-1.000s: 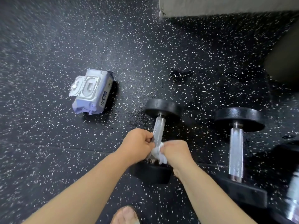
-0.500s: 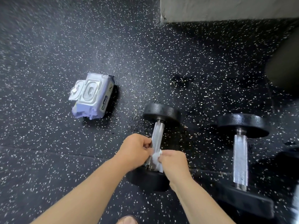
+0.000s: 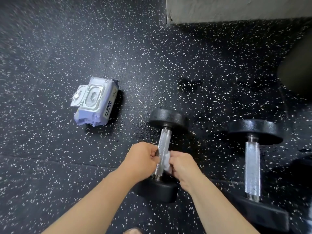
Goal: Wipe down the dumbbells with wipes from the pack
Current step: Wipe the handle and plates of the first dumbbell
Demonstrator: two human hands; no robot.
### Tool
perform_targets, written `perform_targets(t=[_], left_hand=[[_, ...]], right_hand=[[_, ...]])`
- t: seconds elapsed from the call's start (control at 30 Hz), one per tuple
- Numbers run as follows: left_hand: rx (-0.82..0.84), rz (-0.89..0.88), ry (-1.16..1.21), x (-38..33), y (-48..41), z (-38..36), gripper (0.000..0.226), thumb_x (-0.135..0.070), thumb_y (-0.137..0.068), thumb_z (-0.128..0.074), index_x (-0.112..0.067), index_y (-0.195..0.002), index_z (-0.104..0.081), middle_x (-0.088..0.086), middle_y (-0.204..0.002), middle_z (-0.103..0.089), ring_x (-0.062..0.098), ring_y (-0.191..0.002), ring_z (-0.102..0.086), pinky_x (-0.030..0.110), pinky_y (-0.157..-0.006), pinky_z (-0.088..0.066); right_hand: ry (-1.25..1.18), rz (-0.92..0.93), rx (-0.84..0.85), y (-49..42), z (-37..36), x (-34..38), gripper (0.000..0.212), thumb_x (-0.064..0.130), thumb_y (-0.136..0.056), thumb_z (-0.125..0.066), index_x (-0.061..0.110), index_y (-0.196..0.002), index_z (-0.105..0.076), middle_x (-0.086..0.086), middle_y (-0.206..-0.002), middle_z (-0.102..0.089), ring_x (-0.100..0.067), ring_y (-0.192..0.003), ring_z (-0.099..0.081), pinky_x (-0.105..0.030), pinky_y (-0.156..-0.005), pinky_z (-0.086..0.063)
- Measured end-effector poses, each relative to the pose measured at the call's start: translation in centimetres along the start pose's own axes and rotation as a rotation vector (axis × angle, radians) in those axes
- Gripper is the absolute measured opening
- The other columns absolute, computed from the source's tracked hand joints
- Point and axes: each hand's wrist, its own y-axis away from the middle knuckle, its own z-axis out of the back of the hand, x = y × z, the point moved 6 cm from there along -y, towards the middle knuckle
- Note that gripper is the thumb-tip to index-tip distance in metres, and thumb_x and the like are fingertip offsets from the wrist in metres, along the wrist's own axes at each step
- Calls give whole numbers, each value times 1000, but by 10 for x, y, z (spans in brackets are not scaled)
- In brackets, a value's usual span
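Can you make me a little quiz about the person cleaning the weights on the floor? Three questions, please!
1. Pick one: what does the right hand press on the metal handle of the dumbbell? A) a sponge B) a white wipe C) a brush
2. True or false: the left hand grips the handle of that same dumbbell.
3. Fill in the gap: the pack of wipes lies on the speckled floor with its lid ___.

Key: 1 B. 2 True. 3 open.
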Motion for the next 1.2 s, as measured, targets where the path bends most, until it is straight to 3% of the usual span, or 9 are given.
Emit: perform_targets(t=[0.07, 0.17, 0.33, 0.47, 0.6, 0.73, 0.9, 1.07, 1.2], left_hand=[[-66, 35, 4, 0, 3, 3, 4, -9, -81, -57, -6, -79, -60, 0, -62, -52, 22, -57, -48, 30, -61, -49], [-186, 69, -50, -10, 13, 11, 13, -19, -82, -59, -19, -94, -65, -3, -83, -66, 22, -80, -63, 35, -75, -54], [-304, 112, -204, -32, 2, 18, 22, -37, -87, -60, -18, -97, -58, -2, -98, -62, 23, -93, -60, 33, -73, -46], [-236, 241, -283, -28, -11, 17, 48, -48, -78, -72, -15, -100, -46, 1, -101, -58, 25, -98, -60, 31, -70, -38], [-244, 252, -215, -10, -14, 21, 32, -36, -86, -65, -14, -80, -43, 0, -82, -53, 25, -79, -54, 29, -65, -36], [-241, 213, -3, 9, -17, 29, 44, -27, -80, -70, -14, -57, -34, -2, -55, -38, 18, -54, -36, 31, -51, -27], [-112, 121, 185, 6, -13, 2, 27, -24, -83, -70, -5, -67, -59, -1, -57, -50, 12, -52, -38, 24, -50, -31], [31, 40, 314, -19, -16, -22, 30, -24, -87, -69, -14, -61, -57, -10, -50, -44, 1, -42, -33, 15, -43, -27], [227, 80, 285, -22, -14, -22, 20, -20, -92, -59, -9, -76, -65, -1, -59, -46, 10, -48, -36, 21, -50, -36]], right_hand=[[136, -26, 50, 4, -2, -8, 36, -12, -84, -42, 3, -82, -74, -12, -73, -69, -8, -46, -55, -17, -44, -42], [183, -30, 85, 6, -4, -4, 30, -15, -79, -41, -6, -83, -70, -17, -71, -61, -9, -41, -50, -16, -38, -37], [166, 38, 53, 12, -11, -1, 33, -13, -74, -41, 5, -57, -62, -6, -49, -57, -17, -47, -49, -25, -53, -42], [233, 80, 25, 9, -19, -2, 34, -5, -72, -45, 14, -52, -66, -1, -53, -63, -19, -59, -58, -27, -64, -48], [200, 72, 78, 11, -29, 5, 32, -7, -81, -46, 11, -65, -67, -6, -65, -65, -17, -61, -57, -25, -62, -49], [22, 55, 14, 0, -21, 9, 36, -5, -84, -46, 13, -67, -71, -2, -66, -67, -19, -71, -61, -29, -72, -50], [-180, 93, -149, -17, -1, 30, 19, -4, -88, -55, 6, -90, -71, -19, -98, -73, -34, -93, -69, -48, -93, -53], [-170, 182, -242, -11, 22, 42, 25, -7, -86, -52, 7, -78, -71, -12, -80, -73, -30, -81, -69, -40, -77, -54], [-61, 204, -241, 7, 26, 37, 30, -3, -90, -51, 16, -77, -71, -4, -73, -70, -15, -65, -60, -33, -65, -53]])
